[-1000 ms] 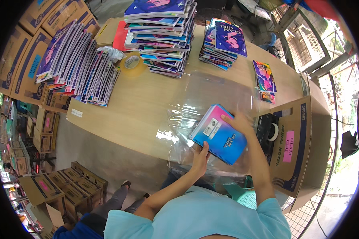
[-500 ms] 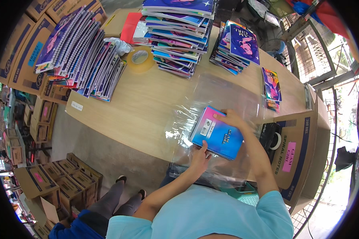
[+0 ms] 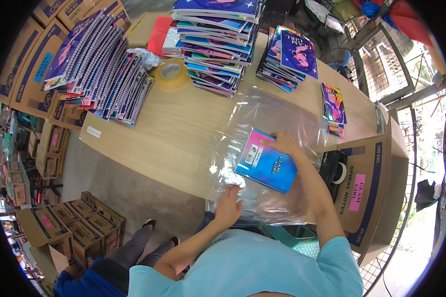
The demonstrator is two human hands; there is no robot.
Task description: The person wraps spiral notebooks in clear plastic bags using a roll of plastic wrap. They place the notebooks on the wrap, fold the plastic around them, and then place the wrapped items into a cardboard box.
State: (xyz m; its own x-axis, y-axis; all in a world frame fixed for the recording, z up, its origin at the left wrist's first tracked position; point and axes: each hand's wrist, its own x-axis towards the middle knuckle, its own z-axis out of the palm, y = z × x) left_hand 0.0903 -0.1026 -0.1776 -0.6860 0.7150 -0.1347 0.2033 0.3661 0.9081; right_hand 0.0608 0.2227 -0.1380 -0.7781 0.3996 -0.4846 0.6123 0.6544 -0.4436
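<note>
A spiral notebook (image 3: 267, 166) with a pink-to-blue cover and a white label lies on a clear plastic sheet (image 3: 243, 111). My right hand (image 3: 284, 144) grips its far right edge, the thumb on the cover and some fingers hidden. Close to the near left edge of the plastic, my left hand (image 3: 228, 208) reaches with its thumb apart from its fingers. The fingertips meet the film, and no notebook is in that hand.
Tall notebook stacks (image 3: 215, 47) and a leaning row of notebooks (image 3: 104, 69) stand across the table (image 3: 148, 143). A yellow tape roll (image 3: 172, 74) lies between them. To the right are a cardboard box (image 3: 362, 193) and a black tape dispenser (image 3: 330, 166). Another person's legs (image 3: 134, 245) show lower left.
My left hand has let go of the notebook's near edge and moved left and nearer, to the plastic sheet. My right hand stays on the notebook, which lies lower on the sheet.
</note>
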